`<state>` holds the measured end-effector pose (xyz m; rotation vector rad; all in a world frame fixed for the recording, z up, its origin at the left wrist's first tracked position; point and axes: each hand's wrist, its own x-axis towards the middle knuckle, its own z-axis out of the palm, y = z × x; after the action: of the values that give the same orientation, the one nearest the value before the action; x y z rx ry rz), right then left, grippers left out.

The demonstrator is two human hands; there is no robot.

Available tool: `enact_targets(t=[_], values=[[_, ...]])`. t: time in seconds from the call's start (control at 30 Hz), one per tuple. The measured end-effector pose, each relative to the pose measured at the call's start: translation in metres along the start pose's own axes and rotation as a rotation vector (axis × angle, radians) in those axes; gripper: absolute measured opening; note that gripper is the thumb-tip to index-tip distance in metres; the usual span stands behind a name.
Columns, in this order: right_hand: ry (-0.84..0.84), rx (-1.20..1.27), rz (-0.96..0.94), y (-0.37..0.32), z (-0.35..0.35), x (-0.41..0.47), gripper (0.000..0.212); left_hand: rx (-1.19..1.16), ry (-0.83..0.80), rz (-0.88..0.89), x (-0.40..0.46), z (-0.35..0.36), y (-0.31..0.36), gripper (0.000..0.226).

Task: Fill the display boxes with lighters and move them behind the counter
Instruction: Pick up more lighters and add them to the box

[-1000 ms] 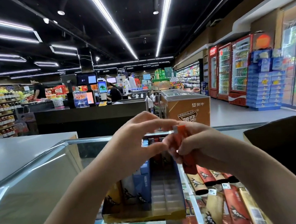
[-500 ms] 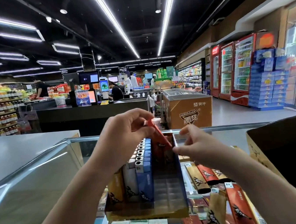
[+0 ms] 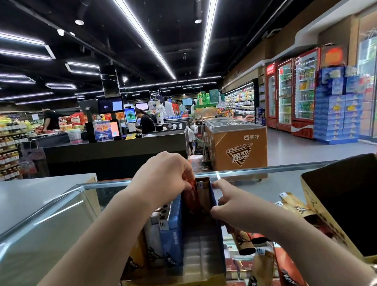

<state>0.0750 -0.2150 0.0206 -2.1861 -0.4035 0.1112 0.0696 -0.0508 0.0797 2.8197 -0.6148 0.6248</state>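
— While the left hand point(image 3: 163, 178) pinches the red lighter point(image 3: 191, 197), where does it sit?
— Directly below that grip, in the display box point(image 3: 174, 279) on the worktop point(image 3: 268, 185); push straight down.
— Right hand point(image 3: 233, 205)?
— Curled round the box wall, steadying.

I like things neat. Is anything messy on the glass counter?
Yes. Loose lighters lie scattered at mixed angles on the glass, right of the display box, not yet slotted in. Inside the box, rows stand tidy, and the left hand is putting a red lighter in.
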Motion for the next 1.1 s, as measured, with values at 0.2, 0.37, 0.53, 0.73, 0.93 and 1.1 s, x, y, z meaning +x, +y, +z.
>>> enact_targets(t=[0.2,0.37,0.53,0.73,0.93,1.1], values=[[0.019,-0.028,-0.002,-0.001,0.001,-0.001,0.04,0.028,-0.012,0.014,0.003,-0.003,0.001,0.01],[-0.005,-0.01,-0.006,-0.003,-0.001,-0.002,0.036,0.074,-0.049,0.034,0.003,0.004,0.003,0.013],[-0.044,-0.01,-0.026,-0.007,-0.004,-0.01,0.035,0.013,-0.134,-0.044,-0.001,0.008,-0.009,0.018],[0.32,-0.47,0.021,0.001,-0.037,-0.017,0.023,-0.169,-0.231,-0.115,-0.017,0.012,-0.019,0.032],[0.236,-0.794,0.392,0.018,-0.057,-0.021,0.037,-0.316,-0.227,-0.195,-0.027,0.009,-0.02,0.024],[0.139,-0.827,0.412,0.018,-0.043,-0.018,0.068,-0.299,-0.228,-0.178,-0.031,0.007,-0.025,0.03]])
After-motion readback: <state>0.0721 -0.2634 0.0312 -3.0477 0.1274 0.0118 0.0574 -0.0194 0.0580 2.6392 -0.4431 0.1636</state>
